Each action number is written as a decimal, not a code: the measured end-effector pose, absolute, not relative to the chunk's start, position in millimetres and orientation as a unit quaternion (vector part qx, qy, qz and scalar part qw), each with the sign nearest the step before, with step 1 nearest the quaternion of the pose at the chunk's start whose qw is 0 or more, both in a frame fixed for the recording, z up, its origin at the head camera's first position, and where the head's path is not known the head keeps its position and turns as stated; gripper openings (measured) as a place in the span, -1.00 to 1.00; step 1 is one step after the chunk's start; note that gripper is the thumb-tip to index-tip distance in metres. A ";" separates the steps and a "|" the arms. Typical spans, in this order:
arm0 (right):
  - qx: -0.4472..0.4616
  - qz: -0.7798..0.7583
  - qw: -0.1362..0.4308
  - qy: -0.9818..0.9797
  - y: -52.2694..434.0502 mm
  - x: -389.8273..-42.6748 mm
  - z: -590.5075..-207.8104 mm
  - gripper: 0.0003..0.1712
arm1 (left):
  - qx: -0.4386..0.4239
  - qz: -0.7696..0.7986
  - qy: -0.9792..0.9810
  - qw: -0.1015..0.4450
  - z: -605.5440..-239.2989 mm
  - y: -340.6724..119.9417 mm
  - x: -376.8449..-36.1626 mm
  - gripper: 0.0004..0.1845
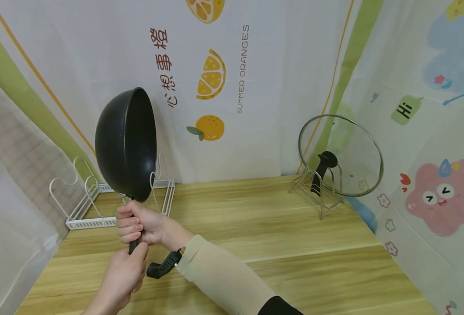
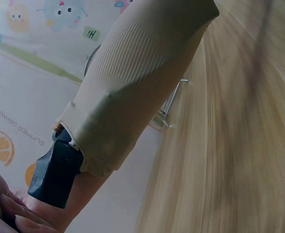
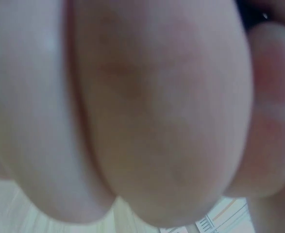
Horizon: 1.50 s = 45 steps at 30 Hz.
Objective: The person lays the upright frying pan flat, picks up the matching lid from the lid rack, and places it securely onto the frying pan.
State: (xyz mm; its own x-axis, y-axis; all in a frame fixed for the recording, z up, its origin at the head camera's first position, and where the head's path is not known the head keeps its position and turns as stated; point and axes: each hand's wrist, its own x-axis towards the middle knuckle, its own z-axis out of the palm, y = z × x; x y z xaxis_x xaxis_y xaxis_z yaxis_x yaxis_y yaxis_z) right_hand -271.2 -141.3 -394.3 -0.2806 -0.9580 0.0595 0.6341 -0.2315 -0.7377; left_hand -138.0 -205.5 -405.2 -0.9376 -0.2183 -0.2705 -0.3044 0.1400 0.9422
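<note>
A black wok stands on edge in the head view, its hollow facing right. Both of my hands grip its handle. My right hand has its fingers curled round the handle close to the bowl. Just below it, my left hand holds the handle's lower end. Under and around the wok's lower edge is a white wire rack; one wire loop passes in front of the bowl. Whether the wok touches the rack, I cannot tell. Curled right-hand fingers fill the right wrist view.
A glass lid with a black knob leans upright in a small wire stand at the right rear. The wooden table meets printed curtains behind and at both sides. My right sleeve crosses the table's front.
</note>
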 end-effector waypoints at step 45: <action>-0.308 -0.712 0.522 0.354 -130.5 -262.7 -365.9 -0.38 | -0.156 0.628 0.762 -0.003 -398.7 -200.3 -136.6 -0.40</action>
State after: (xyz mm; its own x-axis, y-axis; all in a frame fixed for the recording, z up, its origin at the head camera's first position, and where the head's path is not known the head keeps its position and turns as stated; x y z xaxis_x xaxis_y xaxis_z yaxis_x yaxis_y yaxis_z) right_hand -262.7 -130.5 -365.9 -0.2658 -0.9616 0.0685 0.5252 -0.2040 -0.8262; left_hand -136.6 -200.3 -398.7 -0.9514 -0.2419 -0.1907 -0.2335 0.1626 0.9587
